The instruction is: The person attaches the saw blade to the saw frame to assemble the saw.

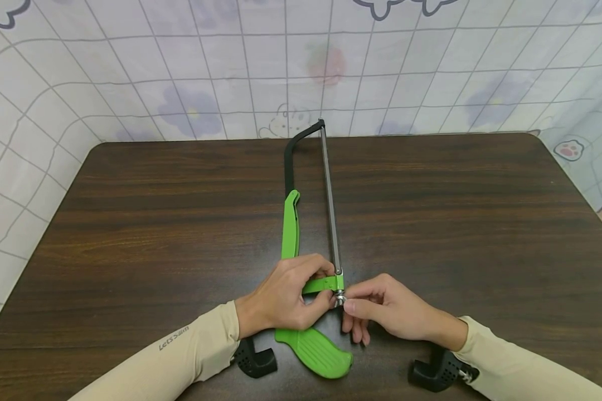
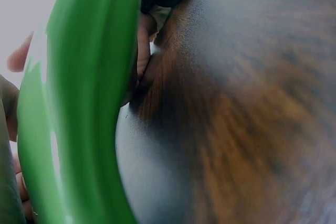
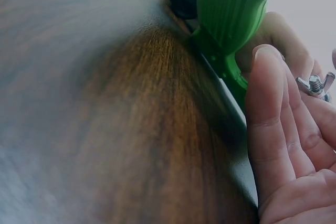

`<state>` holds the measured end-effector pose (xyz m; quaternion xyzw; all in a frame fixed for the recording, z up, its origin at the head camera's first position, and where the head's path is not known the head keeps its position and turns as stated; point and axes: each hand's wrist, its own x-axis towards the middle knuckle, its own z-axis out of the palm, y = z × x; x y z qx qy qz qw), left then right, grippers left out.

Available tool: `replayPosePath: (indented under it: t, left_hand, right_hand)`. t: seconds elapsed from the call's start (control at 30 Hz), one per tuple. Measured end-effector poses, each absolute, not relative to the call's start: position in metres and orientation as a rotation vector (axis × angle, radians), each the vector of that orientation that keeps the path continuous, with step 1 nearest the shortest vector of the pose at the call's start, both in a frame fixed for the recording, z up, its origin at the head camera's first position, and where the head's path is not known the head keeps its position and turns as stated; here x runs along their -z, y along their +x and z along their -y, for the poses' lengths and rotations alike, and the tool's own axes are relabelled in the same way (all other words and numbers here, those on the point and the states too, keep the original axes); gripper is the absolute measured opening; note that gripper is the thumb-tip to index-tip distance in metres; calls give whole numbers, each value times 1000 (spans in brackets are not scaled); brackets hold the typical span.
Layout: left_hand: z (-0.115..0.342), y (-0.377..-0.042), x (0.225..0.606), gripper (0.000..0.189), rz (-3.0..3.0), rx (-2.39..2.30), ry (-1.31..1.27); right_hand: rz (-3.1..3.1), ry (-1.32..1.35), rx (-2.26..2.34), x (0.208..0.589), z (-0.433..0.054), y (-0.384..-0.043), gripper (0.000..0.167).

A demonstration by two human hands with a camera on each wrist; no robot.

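Observation:
A hacksaw with a green handle (image 1: 318, 353), a black front frame (image 1: 289, 161) and a grey blade (image 1: 330, 200) lies on the table, its far end pointing away from me. My left hand (image 1: 293, 292) grips the green frame near the blade's close end, with the thumb by the metal wing nut (image 1: 339, 299). From the right, my right hand (image 1: 393, 312) has its thumb and index finger at that wing nut. Its other fingers extend below, as the right wrist view shows beside the wing nut (image 3: 315, 85). The green handle (image 2: 86, 98) fills much of the left wrist view.
The dark wooden table (image 1: 456, 223) extends on both sides of the saw. Behind its far edge hangs a white checked cloth (image 1: 261, 61) with printed figures. Black wrist devices (image 1: 255, 359) sit under both sleeved forearms.

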<state>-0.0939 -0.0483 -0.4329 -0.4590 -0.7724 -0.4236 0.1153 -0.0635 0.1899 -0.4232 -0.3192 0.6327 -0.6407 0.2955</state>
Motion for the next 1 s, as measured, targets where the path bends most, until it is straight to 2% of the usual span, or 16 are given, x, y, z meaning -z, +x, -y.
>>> replayPosePath:
  t: [0.3, 1.0]
  left_hand:
    - [48, -93, 431, 15, 2270, 1224, -1343]
    - [49, -93, 432, 13, 2276, 1242, -1346]
  right_hand:
    - [-1644, -833, 1727, 424, -190, -64, 32]
    - [-1701, -883, 1695, 423, -189, -64, 27]
